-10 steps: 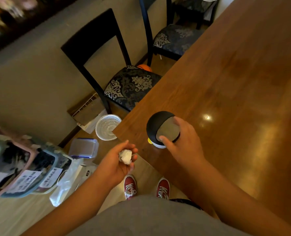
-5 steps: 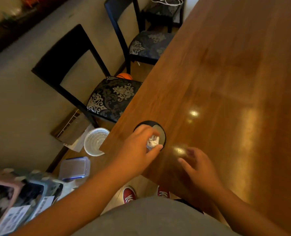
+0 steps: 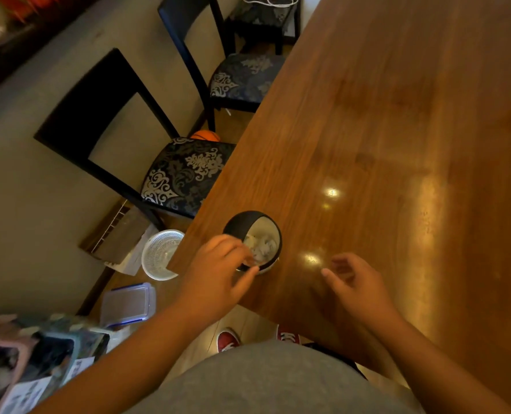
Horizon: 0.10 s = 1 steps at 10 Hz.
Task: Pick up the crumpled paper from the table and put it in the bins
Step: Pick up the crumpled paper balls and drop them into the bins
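Head view: crumpled paper (image 3: pixel 261 245) now lies inside the small round bin (image 3: pixel 252 241) near the counter (image 3: pixel 397 144) corner, released since half a second ago. Left hand (image 3: pixel 218 276) hovers at the bin's near-left rim, fingers loosely spread, empty. Right hand (image 3: pixel 355 279) has drifted slightly right, fingers open, holding nothing.

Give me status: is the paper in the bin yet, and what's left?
Done: white crumpled paper lies inside the small black desk bin near the table edge. In hand: nothing clearly gripped; the left hand hovers at the bin's opening with fingers loose, and the right hand hangs open above the table. Left: no other paper shows on the visible tabletop, so probably only withdrawing the hands.
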Motion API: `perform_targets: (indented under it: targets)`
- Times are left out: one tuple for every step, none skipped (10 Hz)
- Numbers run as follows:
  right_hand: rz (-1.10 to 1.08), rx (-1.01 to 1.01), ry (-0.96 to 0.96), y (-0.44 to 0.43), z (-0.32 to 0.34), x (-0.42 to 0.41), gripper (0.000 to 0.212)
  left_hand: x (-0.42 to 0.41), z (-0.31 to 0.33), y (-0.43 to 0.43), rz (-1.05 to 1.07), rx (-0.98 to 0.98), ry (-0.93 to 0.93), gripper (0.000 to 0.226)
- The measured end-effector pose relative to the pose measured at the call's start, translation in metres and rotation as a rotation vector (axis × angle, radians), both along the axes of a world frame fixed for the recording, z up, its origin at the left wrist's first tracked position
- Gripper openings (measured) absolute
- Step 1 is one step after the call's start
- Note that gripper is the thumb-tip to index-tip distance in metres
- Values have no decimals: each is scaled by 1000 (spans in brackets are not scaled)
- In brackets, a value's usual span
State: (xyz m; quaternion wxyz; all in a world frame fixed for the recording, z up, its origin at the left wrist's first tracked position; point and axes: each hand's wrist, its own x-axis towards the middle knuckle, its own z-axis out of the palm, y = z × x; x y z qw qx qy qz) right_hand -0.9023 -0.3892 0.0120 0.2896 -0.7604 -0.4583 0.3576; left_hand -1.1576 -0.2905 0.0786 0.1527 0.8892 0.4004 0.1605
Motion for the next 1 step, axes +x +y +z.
perform_targets:
  targets:
    - [-96,202,233,25,64,7,22,-33,-22,-26,98,-147,19,24]
